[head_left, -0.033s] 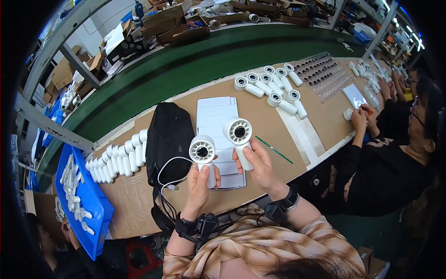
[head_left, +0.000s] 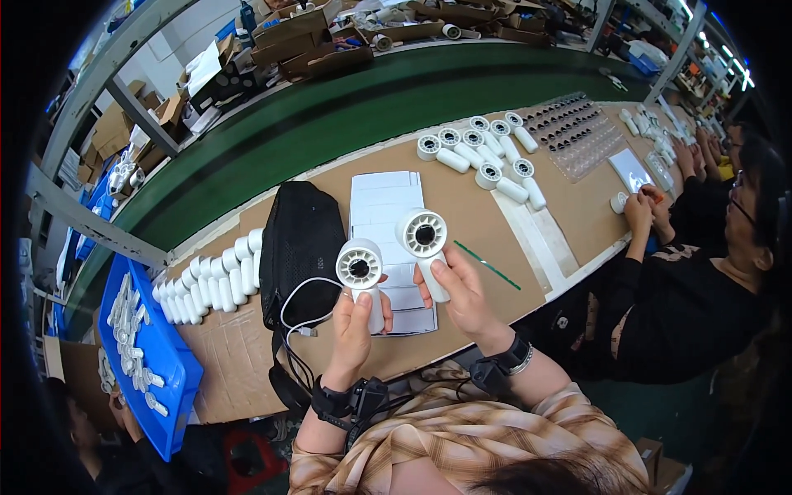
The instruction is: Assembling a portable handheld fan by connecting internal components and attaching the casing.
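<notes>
My left hand point(head_left: 353, 334) is closed around the handle of a white handheld fan point(head_left: 360, 262). Its round head is up, with a vaned ring and a dark centre facing me. In my right hand point(head_left: 460, 297), gripped by the handle, is a second white fan point(head_left: 422, 233) of the same kind, slightly higher and tilted. The two heads are close together but apart. Beneath them on the table lie white printed sheets point(head_left: 384, 198), partly covered by the hands and fans. A black bag point(head_left: 304, 239) lies to the left, with a white cable point(head_left: 289, 307) beside my left hand.
Several more white fans point(head_left: 469, 157) lie at the back right, near a clear tray of small dark parts point(head_left: 569, 136). A row of white fan bodies point(head_left: 210, 280) stands left, beside a blue bin point(head_left: 177, 384) of clear parts. A green strip point(head_left: 488, 266) lies right. Co-workers sit on both sides.
</notes>
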`<action>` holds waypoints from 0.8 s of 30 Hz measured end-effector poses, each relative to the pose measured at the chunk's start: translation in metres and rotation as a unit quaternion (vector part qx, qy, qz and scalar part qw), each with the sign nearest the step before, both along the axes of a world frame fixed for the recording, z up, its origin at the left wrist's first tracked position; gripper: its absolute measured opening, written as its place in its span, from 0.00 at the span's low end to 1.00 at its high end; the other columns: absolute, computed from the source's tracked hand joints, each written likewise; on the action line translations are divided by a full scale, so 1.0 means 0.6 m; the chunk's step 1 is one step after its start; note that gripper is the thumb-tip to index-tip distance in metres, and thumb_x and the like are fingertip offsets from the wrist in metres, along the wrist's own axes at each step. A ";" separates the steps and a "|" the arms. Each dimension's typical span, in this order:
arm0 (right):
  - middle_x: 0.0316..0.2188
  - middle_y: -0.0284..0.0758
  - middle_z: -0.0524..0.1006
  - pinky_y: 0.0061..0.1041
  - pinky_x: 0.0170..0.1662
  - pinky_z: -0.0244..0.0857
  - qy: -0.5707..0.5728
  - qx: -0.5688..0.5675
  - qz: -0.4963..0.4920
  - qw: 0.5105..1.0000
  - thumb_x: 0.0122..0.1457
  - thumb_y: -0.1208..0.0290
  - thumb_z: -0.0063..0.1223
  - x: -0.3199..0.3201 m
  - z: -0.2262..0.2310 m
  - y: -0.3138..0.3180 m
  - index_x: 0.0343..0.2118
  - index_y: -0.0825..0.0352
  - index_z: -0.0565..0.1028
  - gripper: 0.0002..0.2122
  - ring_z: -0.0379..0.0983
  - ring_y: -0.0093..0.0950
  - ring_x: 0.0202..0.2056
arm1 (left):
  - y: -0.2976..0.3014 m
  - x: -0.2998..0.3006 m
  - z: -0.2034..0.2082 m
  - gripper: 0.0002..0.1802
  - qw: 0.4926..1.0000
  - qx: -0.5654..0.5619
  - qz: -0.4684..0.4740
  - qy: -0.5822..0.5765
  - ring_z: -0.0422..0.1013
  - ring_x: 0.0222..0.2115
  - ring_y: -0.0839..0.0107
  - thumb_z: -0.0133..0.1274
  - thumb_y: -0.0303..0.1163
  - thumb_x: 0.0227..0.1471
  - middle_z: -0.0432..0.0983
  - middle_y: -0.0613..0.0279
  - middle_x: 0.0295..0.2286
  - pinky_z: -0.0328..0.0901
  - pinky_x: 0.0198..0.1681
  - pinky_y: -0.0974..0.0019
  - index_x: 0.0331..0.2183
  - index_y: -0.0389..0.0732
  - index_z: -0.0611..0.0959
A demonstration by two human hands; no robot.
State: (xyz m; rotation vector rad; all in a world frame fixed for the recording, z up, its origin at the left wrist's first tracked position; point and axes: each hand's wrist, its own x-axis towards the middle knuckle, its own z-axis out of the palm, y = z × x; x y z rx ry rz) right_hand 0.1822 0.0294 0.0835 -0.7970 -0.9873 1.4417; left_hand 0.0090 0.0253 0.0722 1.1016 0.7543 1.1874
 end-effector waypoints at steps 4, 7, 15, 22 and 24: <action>0.30 0.32 0.69 0.16 0.26 0.60 -0.008 -0.008 0.005 1.000 0.63 0.64 0.36 0.000 -0.008 0.001 0.49 0.68 0.61 0.16 0.65 0.18 0.26 | 0.003 -0.003 -0.007 0.19 1.000 -0.013 0.007 0.000 0.62 0.18 0.77 0.36 0.40 0.59 0.66 0.62 0.19 0.58 0.20 0.76 0.42 0.34 0.68; 0.29 0.32 0.69 0.16 0.26 0.60 -0.013 -0.022 0.007 1.000 0.63 0.64 0.36 -0.001 -0.010 0.002 0.49 0.68 0.61 0.16 0.65 0.18 0.26 | 0.005 -0.004 -0.008 0.19 1.000 -0.022 0.014 0.008 0.62 0.17 0.77 0.35 0.40 0.59 0.66 0.62 0.18 0.58 0.20 0.76 0.42 0.34 0.68; 0.29 0.32 0.69 0.16 0.25 0.60 -0.013 -0.012 0.008 1.000 0.62 0.64 0.37 0.004 -0.018 0.006 0.48 0.68 0.62 0.15 0.65 0.18 0.25 | 0.004 -0.005 -0.009 0.23 0.999 -0.041 0.022 0.020 0.60 0.15 0.76 0.38 0.46 0.56 0.65 0.62 0.17 0.56 0.17 0.76 0.40 0.34 0.68; 0.26 0.33 0.68 0.16 0.24 0.58 0.064 -0.078 0.016 0.995 0.63 0.62 0.33 0.012 -0.006 0.006 0.49 0.69 0.61 0.17 0.63 0.18 0.23 | 0.006 0.004 0.006 0.23 0.985 -0.108 -0.054 -0.126 0.59 0.13 0.76 0.34 0.46 0.59 0.63 0.64 0.16 0.55 0.16 0.76 0.42 0.34 0.68; 0.25 0.33 0.68 0.16 0.23 0.58 0.124 -0.081 0.052 0.988 0.63 0.61 0.32 0.013 -0.005 0.006 0.49 0.69 0.61 0.18 0.62 0.18 0.22 | 0.001 -0.005 0.014 0.25 0.975 -0.122 -0.064 -0.173 0.58 0.12 0.77 0.33 0.47 0.59 0.62 0.65 0.16 0.53 0.14 0.77 0.43 0.33 0.68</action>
